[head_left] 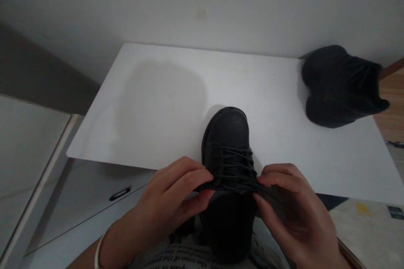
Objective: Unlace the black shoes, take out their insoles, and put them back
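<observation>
A black lace-up shoe (pixel 227 130) points away from me, its toe on the white tabletop (pixel 170 92) and its heel end close to my body. Dark shoelaces (pixel 235 162) criss-cross over its tongue. On the shoe's left side, my left hand (pixel 179 185) pinches a lace between thumb and forefinger at the upper eyelets. Opposite it, my right hand (pixel 293 206) grips lace ends (pixel 268 191) between thumb and fingers, with the ends trailing past them. The lace runs across the shoe between both hands.
Another pair of black shoes (pixel 334 88) stands at the table's right end, near the wall (pixel 208 8). Below the table's left front edge is a white drawer front with a dark recessed handle (pixel 120 193). A patterned mat (pixel 366 227) lies on the floor at lower right.
</observation>
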Demonstrator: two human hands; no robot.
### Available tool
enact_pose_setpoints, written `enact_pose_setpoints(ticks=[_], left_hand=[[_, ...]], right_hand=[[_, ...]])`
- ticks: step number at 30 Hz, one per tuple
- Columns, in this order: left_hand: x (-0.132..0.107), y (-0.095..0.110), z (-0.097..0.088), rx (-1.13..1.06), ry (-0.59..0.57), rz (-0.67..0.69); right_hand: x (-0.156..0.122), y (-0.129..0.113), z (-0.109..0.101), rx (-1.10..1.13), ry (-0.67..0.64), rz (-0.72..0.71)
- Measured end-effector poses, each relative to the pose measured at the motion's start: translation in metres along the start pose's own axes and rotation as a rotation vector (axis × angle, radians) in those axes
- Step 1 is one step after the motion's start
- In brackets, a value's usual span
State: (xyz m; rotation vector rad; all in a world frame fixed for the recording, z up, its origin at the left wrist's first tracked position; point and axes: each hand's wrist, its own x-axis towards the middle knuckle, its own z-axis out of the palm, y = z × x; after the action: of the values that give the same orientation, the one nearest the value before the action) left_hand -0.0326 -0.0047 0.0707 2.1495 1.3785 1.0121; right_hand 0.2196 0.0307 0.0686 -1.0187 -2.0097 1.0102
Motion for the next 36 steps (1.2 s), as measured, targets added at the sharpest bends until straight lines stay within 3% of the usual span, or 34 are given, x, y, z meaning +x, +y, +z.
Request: enact_pose_setpoints(ticks=[5, 12, 20, 28, 31, 36], left_hand=[[0.006, 0.0, 0.001, 0.037, 0.01, 0.049], [0.019, 0.01, 0.003, 0.247, 0.017, 0.179], [0.017, 0.015, 0.005, 0.236, 0.034, 0.217], [0.021, 0.02, 0.011, 0.165, -0.006, 0.127], [0.019, 0.019, 0.01, 0.093, -0.041, 0.077], [0.014, 0.017, 0.005, -0.1, -0.157, -0.014]], right_hand=[[0.003, -0.002, 0.003, -0.024, 0.02, -0.021], [0.007, -0.01, 0.006, -0.23, 0.046, -0.181], [0.01, -0.015, 0.009, -0.296, 0.006, -0.182], [0.006, -0.019, 0.007, -0.131, 0.001, -0.093], [0.003, -0.018, 0.004, -0.088, -0.056, -0.02], [0.003, -0.016, 0.001, -0.185, -0.136, -0.045]])
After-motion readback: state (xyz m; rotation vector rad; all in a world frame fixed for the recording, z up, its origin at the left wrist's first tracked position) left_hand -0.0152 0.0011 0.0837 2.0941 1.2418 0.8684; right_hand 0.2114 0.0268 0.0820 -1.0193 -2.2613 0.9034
